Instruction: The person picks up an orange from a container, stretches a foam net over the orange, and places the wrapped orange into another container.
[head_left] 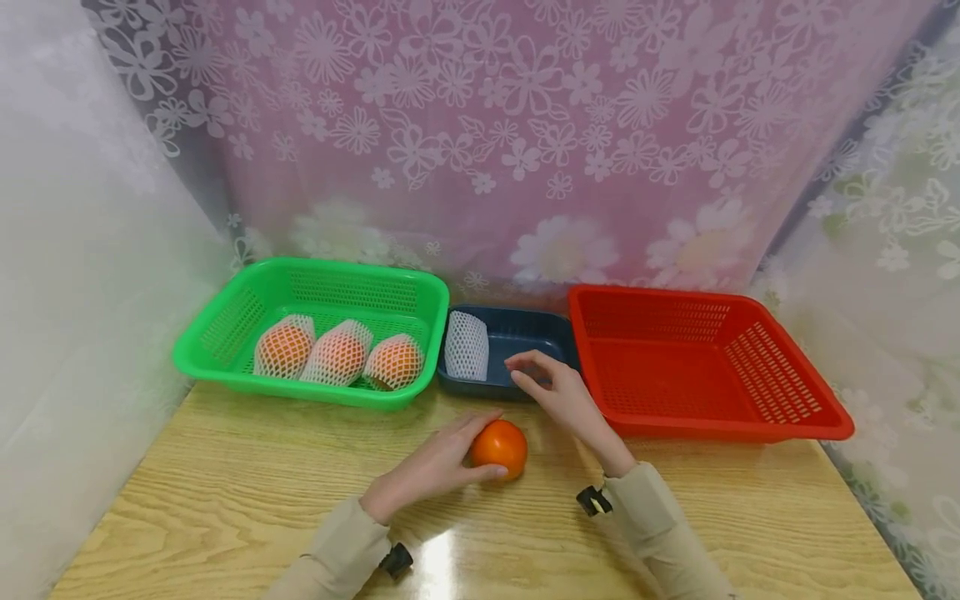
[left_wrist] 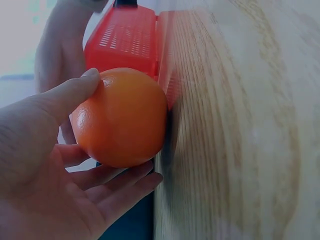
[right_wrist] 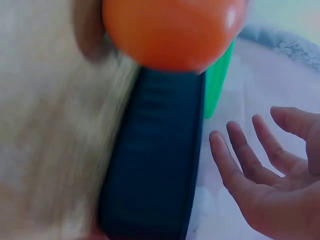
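A bare, glossy orange [head_left: 499, 450] sits on the wooden table in front of the blue tray. My left hand [head_left: 438, 467] holds it from the left, thumb on the near side and fingers around the far side; the left wrist view shows thumb and fingertips against the orange [left_wrist: 122, 120]. Over the front edge of the dark blue tray [head_left: 528, 333] hovers my right hand [head_left: 555, 392], its fingers relaxed and spread, with nothing in them. In that tray's left part lies a white foam net sleeve [head_left: 467, 346].
At the left stands a green basket [head_left: 307, 387] with three fruits [head_left: 341, 354] in white foam nets. A red basket [head_left: 720, 427], with nothing inside, stands at the right. The blue tray sits between the baskets, near a flowered curtain [head_left: 487, 125].
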